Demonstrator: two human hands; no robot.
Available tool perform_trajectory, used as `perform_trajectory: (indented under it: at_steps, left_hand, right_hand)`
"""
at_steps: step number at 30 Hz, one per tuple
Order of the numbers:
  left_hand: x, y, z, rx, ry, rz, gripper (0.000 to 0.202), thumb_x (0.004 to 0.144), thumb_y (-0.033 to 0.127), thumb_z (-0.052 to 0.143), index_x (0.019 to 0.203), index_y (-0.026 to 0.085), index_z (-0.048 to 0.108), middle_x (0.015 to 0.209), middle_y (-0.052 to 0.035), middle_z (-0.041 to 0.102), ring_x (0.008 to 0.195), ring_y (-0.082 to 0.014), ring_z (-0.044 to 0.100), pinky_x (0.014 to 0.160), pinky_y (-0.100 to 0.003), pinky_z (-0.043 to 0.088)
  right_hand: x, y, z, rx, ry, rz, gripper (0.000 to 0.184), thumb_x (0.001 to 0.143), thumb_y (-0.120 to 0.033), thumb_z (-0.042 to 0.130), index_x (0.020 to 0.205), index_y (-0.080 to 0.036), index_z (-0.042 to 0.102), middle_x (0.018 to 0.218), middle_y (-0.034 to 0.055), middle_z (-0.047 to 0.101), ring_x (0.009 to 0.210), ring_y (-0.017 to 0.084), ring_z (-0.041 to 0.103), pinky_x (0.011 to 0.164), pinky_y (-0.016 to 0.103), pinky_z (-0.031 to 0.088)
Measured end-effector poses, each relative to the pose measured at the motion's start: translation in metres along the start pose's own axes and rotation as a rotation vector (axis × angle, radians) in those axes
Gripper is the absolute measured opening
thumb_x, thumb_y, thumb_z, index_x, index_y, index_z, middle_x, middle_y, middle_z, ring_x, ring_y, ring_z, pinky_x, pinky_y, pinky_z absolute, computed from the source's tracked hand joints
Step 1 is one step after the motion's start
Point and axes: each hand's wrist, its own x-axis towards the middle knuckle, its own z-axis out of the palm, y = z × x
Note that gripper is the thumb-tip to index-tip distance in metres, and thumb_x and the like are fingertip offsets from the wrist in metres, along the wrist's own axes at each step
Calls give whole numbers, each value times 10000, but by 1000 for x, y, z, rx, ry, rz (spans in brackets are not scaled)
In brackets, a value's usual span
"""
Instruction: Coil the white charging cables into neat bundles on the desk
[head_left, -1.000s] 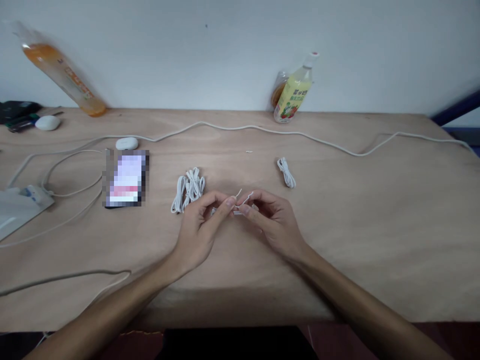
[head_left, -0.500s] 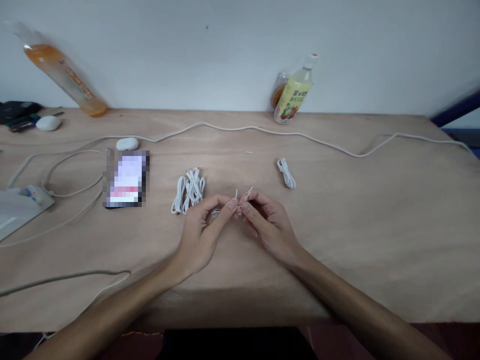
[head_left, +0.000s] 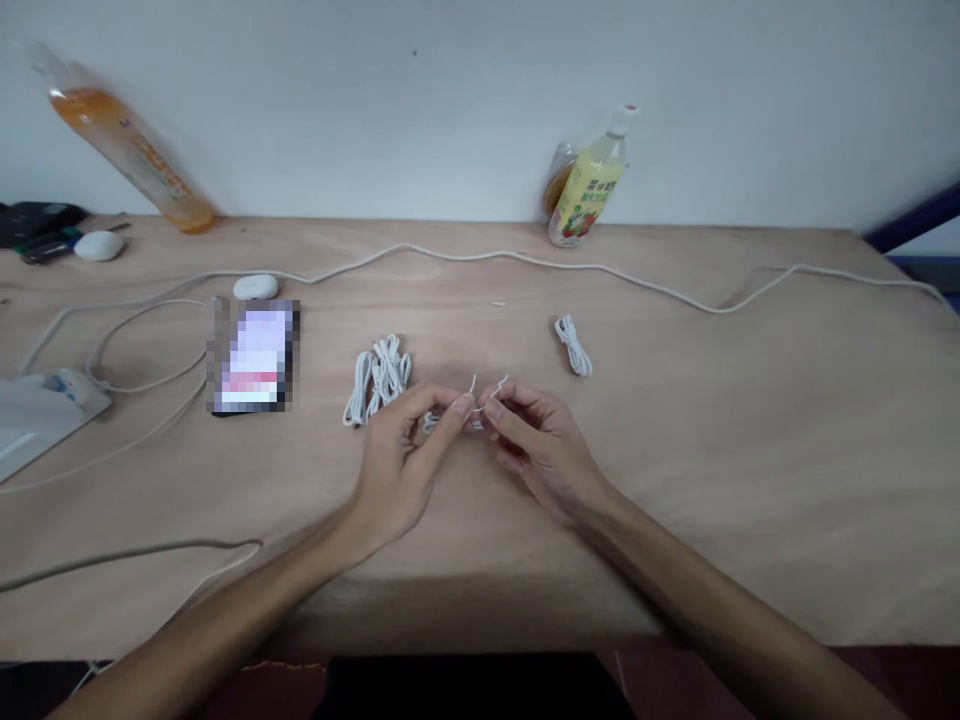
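A thin, bent white twist tie [head_left: 498, 386] is pinched by both hands near the middle of the table, its ends sticking up. My left hand [head_left: 412, 445] grips one side between thumb and forefinger. On the other side, my right hand [head_left: 544, 440] holds it the same way, with a small gap between the hands. Below the fingers, part of another white cable bundle [head_left: 430, 422] shows, mostly hidden. Several coiled white cables [head_left: 381, 378] lie just beyond my left hand. One tied white cable [head_left: 573, 346] rests beyond my right hand.
A phone [head_left: 255, 355], a white earbud case [head_left: 256, 288] and loose cords are at the left. One long white cable [head_left: 450, 258] crosses the table. Against the wall stand an orange drink bottle [head_left: 131, 160] and a yellow one [head_left: 589, 190]. A tiny white strip [head_left: 499, 304] lies mid-table.
My right hand has shifted and turned slightly, and the tie's right end has tipped a little to the right. My left hand has hardly moved.
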Motion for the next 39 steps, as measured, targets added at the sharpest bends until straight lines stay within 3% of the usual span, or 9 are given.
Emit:
perform_trajectory:
  at_steps: [12, 21, 27, 33, 39]
  left_hand:
    - [-2, -5, 2, 60, 30, -12, 229, 1057, 352, 680, 894, 241, 797, 829, -5, 751, 784, -196, 635, 752, -354, 451]
    - [-1, -4, 1, 47, 35, -18, 243, 1032, 348, 698, 819, 247, 758, 756, 23, 719, 711, -168, 582, 706, -341, 420]
    - [1, 0, 0, -4, -12, -27, 225, 1015, 304, 690, 808, 237, 747, 786, 11, 761, 757, -171, 667, 769, -320, 517]
    - [2, -1, 4, -153, -76, -105, 130, 990, 295, 743, 894, 226, 795, 878, -11, 810, 879, -186, 742, 870, -302, 586]
    - [2, -2, 5, -167, -64, -120, 127, 984, 285, 763, 890, 212, 809, 863, -10, 812, 832, -169, 727, 830, -281, 583]
  right_hand:
    - [3, 5, -6, -51, -6, -16, 380, 812, -585, 933, 862, -239, 786, 818, -15, 700, 523, 72, 386, 426, 228, 306]
    - [2, -5, -7, -28, 11, -98, 345, 830, -571, 927, 964, -268, 830, 734, -50, 599, 518, 76, 340, 425, 238, 279]
    - [3, -7, -7, -12, 45, -86, 356, 822, -572, 932, 851, -251, 781, 659, -60, 547, 505, 80, 334, 426, 243, 247]
    - [2, -2, -6, -20, 53, -96, 343, 814, -563, 945, 841, -247, 814, 717, -24, 663, 524, 83, 397, 426, 228, 256]
    - [2, 1, -7, -89, 60, -150, 278, 860, -514, 913, 867, -248, 832, 738, -13, 715, 545, 97, 437, 452, 238, 289]
